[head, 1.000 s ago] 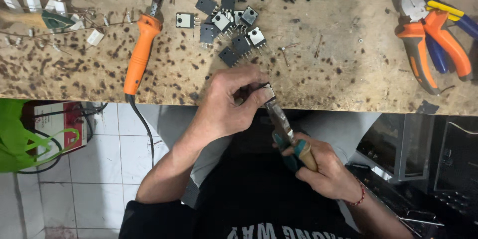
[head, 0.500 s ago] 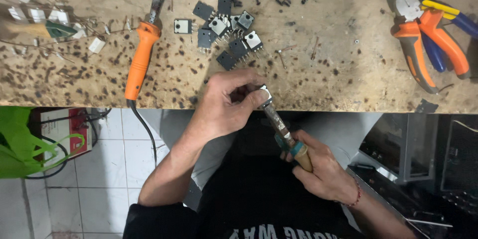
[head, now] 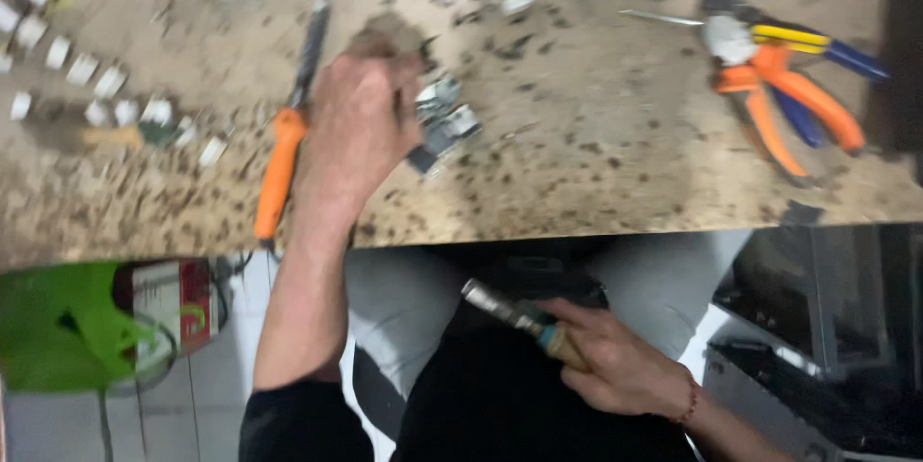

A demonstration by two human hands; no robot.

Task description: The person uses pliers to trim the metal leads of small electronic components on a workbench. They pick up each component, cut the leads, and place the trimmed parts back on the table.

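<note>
Right hand (head: 625, 371) grips one screwdriver (head: 514, 318); left hand (head: 361, 125) covers blurred components (head: 447, 121) (its grip unclear, count untellable).

Bare forearms on both sides here, left hand (head: 361, 125) and right hand (head: 620, 366) uncovered, no gloves. A thin red bracelet (head: 688, 402) circles the right wrist. Black short-sleeved shirt (head: 500, 404) below, light grey trousers (head: 404, 299) across the knees.

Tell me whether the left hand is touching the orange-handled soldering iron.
Cannot tell. In the blurred head view the left hand lies right beside the orange-handled soldering iron, but no clear gap or contact shows.
</note>
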